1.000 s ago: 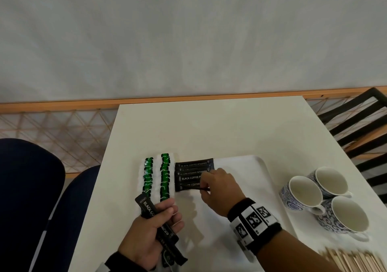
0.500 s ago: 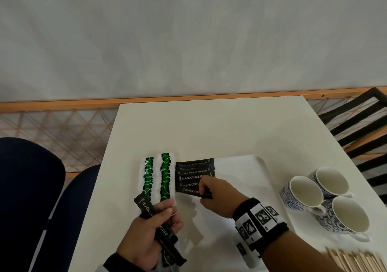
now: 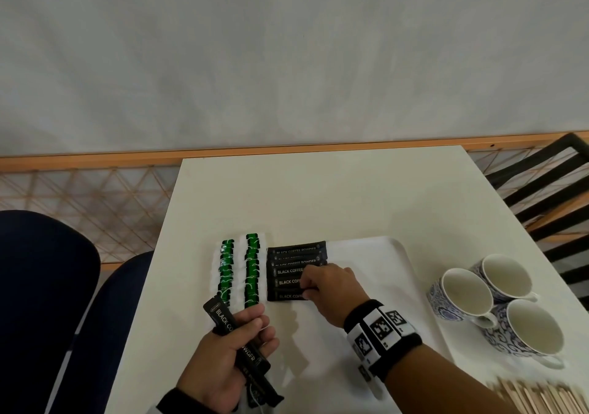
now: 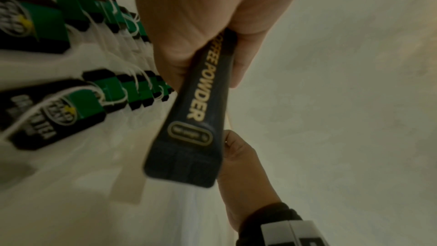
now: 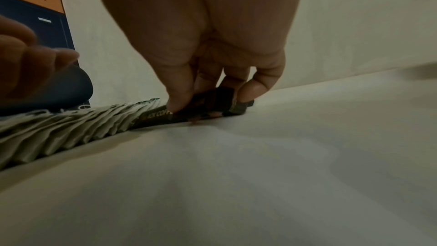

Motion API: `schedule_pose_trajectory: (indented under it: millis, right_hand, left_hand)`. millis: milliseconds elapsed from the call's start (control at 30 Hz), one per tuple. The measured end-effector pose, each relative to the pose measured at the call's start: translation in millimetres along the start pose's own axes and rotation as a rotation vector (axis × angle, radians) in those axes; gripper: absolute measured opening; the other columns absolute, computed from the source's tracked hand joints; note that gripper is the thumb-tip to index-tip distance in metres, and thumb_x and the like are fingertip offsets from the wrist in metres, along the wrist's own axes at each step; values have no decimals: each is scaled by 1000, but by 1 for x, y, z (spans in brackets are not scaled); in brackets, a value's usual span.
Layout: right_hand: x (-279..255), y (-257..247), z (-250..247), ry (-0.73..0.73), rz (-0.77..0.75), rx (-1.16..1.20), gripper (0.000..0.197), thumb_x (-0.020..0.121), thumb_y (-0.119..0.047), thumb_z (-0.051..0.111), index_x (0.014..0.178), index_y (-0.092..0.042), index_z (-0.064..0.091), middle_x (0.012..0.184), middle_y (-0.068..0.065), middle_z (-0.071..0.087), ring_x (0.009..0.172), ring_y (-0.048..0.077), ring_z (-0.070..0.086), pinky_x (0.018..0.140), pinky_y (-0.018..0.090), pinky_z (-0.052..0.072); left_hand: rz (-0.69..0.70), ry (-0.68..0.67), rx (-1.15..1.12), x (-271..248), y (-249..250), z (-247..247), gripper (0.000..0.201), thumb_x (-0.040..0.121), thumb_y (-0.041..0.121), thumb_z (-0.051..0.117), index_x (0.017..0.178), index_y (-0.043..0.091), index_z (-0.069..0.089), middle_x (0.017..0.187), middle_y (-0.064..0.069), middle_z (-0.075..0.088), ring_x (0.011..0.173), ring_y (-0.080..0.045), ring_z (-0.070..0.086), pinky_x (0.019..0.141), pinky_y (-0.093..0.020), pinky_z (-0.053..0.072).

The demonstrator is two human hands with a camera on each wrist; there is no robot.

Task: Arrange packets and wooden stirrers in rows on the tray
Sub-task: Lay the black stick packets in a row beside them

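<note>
A white tray [image 3: 366, 251] lies on the table and carries two rows of green tea bags [image 3: 251, 273] and a row of black coffee packets [image 3: 293, 264]. My right hand [image 3: 322, 286] pinches the nearest black coffee packet [image 3: 287, 295] [image 5: 205, 108] of that row by its right end, low on the tray. My left hand [image 3: 229, 359] grips a bundle of black coffee packets [image 3: 236, 334] [image 4: 189, 124] at the tray's near left. Wooden stirrers [image 3: 541, 397] lie at the near right.
Three blue-patterned cups [image 3: 497, 305] stand to the right of the tray. The white table [image 3: 318, 197] has bare surface beyond the tray. A dark blue chair [image 3: 41, 286] is on the left and a black slatted chair [image 3: 554, 197] on the right.
My right hand moved slightly toward me along the black row, from the packet above to one more packet at the near end. The left hand kept its bundle and barely moved.
</note>
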State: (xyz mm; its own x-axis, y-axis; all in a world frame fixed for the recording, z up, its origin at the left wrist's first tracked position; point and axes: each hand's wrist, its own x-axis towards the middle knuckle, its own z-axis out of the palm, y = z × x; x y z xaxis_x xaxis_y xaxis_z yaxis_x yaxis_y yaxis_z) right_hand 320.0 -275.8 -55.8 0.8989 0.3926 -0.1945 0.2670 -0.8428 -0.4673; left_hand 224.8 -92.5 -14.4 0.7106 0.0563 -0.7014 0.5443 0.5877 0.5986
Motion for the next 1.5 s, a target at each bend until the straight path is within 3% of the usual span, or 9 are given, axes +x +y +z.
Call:
schedule_pose_trajectory:
  millis: [333,500,800,933,1033,1133,1200,1333,1500]
  right_hand:
    - [8,-5,3,87,-51,-152,14,95,-18,49,103,-26,58,99,-5,62,97,21,52,79,33,26]
    - [9,-6,0,106,-69,-201,17,94,-16,49,104,-27,58,99,-6,61,97,20,51,78,33,24]
    - [11,-5,5,136,-82,-252,25,91,-11,51,106,-30,59,103,-5,56,98,20,49,81,36,29]
    - [10,-6,8,160,-80,-263,27,74,-8,70,88,-29,63,83,-6,58,80,21,56,69,34,29]
    - [9,-5,11,195,-58,-264,26,68,-12,75,83,-28,62,79,-6,56,74,21,57,65,34,35]
    - [3,-12,2,159,-83,-97,3,88,-23,59,91,-24,61,87,-5,57,82,18,54,72,31,39]
    - [-7,-21,-10,53,-75,193,16,94,-32,54,91,-19,62,86,-6,62,79,12,55,72,24,43]
    - [-28,-39,-29,-181,-51,641,16,86,-36,71,87,-21,65,78,-10,68,69,-2,60,66,12,46]
    - [-34,-41,-27,-255,-72,612,15,81,-19,77,92,-21,68,71,-12,65,61,-2,59,63,14,48]
  left_hand:
    - [-4,-1,-13,0,0,-1,20,87,-11,52,103,-10,64,76,-20,65,71,-32,60,67,-44,58]
    - [-22,-4,-14,-1,2,0,17,86,-10,55,99,-4,63,71,-17,63,64,-30,63,66,-46,58]
    - [-101,-2,-123,-3,6,3,16,91,-3,44,96,-1,60,68,-17,62,74,-34,60,63,-50,59]
    - [-94,2,-105,-3,6,6,18,93,-4,42,93,-3,60,71,-18,60,75,-34,60,58,-46,60]
    - [-91,19,-70,-2,5,6,18,93,-4,45,91,-4,63,80,-22,61,82,-34,60,53,-43,59]
    - [-71,-2,-46,-1,5,7,18,92,-5,49,94,-2,67,83,-21,63,86,-33,59,55,-40,60]
    - [-55,-8,-45,-1,6,8,17,90,-6,51,94,-2,67,79,-19,69,86,-32,61,58,-41,60]
    - [-37,-23,-20,0,3,9,21,86,-5,56,104,-1,67,94,-20,73,93,-31,66,68,-39,61]
    - [-29,-16,16,-1,1,12,18,85,-5,58,101,-3,67,86,-20,72,73,-28,67,62,-37,61]
